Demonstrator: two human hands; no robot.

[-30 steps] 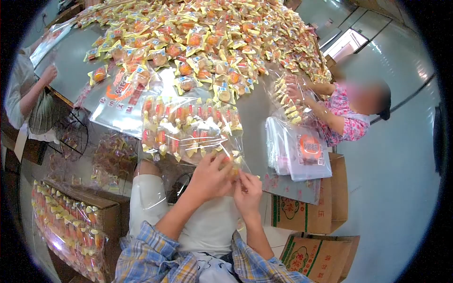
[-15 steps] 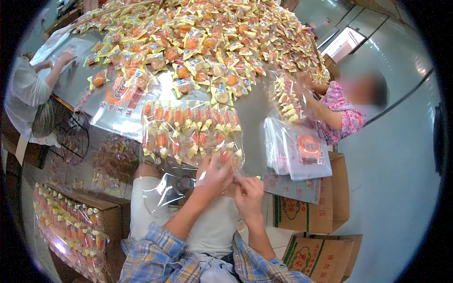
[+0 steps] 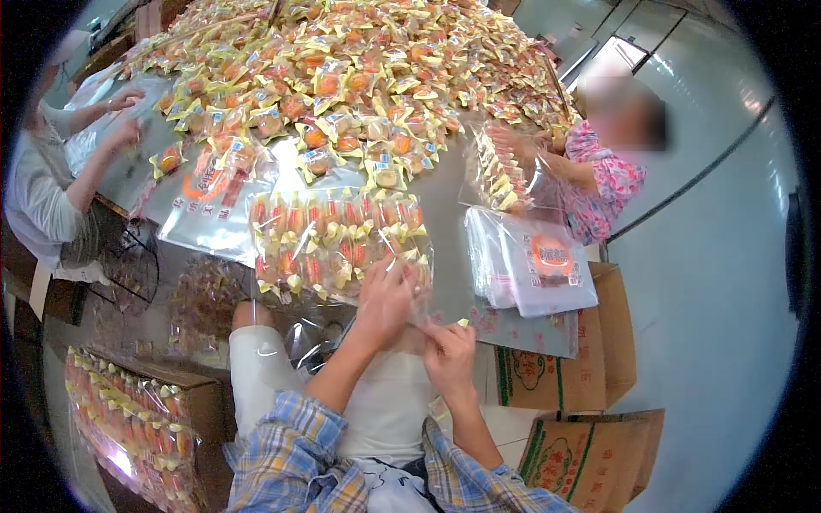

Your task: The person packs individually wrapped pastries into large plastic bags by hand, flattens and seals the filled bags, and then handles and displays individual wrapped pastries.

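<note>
A clear plastic bag (image 3: 282, 292) lies at the table's front edge, with two rows of small wrapped cakes (image 3: 342, 214) side by side in it. My left hand (image 3: 386, 299) is at the right end of the lower row, its fingers bent around a wrapped cake that they partly hide. Whether that hand is wholly inside the bag is hard to see through the clear film. Just below and to the right, my right hand (image 3: 451, 352) pinches the edge of the bag between thumb and fingers.
A large heap of wrapped cakes (image 3: 342, 77) covers the table's far side. Flat printed bags (image 3: 547, 265) are stacked at right, above cardboard boxes (image 3: 599, 359). A filled bag (image 3: 128, 419) rests at lower left. Co-workers sit left and right (image 3: 607, 179).
My left hand has pushed slightly farther up into the row of cakes; my right hand keeps its pinch. The left co-worker has leaned in with raised hands. The view has shifted a little.
</note>
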